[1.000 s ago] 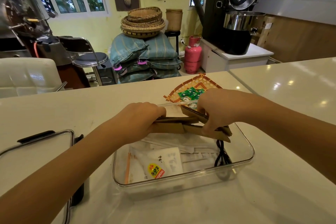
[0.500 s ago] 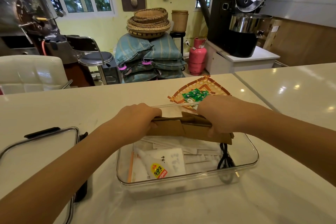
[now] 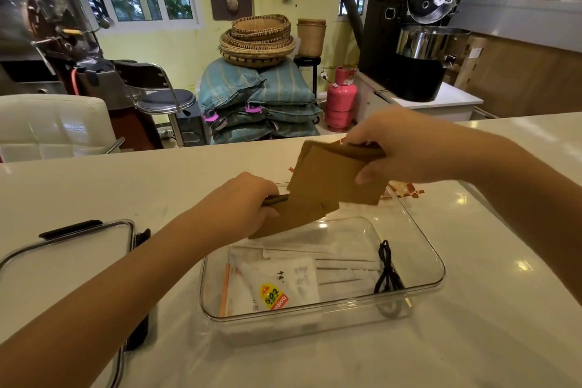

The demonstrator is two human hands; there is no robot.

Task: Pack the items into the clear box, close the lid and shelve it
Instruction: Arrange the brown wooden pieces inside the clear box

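The clear box (image 3: pixel 419 285) stands open on the white counter in front of me. Inside lie white paper packets (image 3: pixel 285 285), one with a yellow 502 sticker, and a coiled black cable (image 3: pixel 388 268). My right hand (image 3: pixel 406 148) holds a stack of brown paper sleeves (image 3: pixel 333 178) lifted and tilted above the box's far edge. My left hand (image 3: pixel 244 203) grips another brown paper sleeve (image 3: pixel 296 217) lower down, over the box's far left part. The clear lid (image 3: pixel 63 257) with black latches lies flat to the left of the box.
A woven tray (image 3: pixel 406 190) sits on the counter behind the box, mostly hidden by the sleeves. Beyond the counter are a white chair (image 3: pixel 53 126), a stool, stacked sacks with baskets, a pink gas cylinder (image 3: pixel 341 101) and a black roaster machine (image 3: pixel 412 28).
Both hands held the brown sleeves together low over the box. Now my right hand has lifted its stack up and to the right, apart from the sleeve in my left hand.
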